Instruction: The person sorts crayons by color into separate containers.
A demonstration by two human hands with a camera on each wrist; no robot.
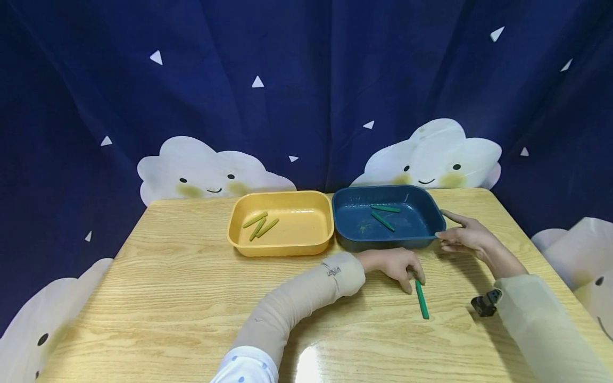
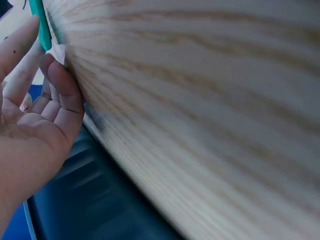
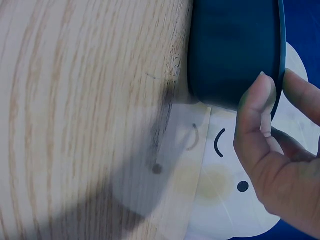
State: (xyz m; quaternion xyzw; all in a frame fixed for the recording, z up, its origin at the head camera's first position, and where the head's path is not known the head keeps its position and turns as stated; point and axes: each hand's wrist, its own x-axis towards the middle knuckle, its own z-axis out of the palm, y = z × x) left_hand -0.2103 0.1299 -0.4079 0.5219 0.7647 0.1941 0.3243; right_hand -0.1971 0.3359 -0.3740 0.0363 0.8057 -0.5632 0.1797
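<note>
In the head view the left hand point(image 1: 397, 267) points down at the far end of a thin green stick point(image 1: 422, 300) on the wooden table. A fingertip touches that stick point(image 2: 43, 27) in the left wrist view; whether finger and thumb pinch it is unclear. The right hand point(image 1: 466, 236) holds the near right corner of a dark blue tray point(image 1: 390, 243), thumb against its outer wall and forefinger at the rim, as the right wrist view shows. Inside the tray lie two more green sticks point(image 1: 383, 221).
A yellow tray point(image 1: 282, 250) stands against the blue one on its left, with several yellow-green sticks point(image 1: 267, 227) inside. Behind the table point(image 1: 182, 287) hangs a dark blue curtain point(image 1: 287, 106) with clouds. A small black device point(image 1: 485, 304) sits by the right sleeve.
</note>
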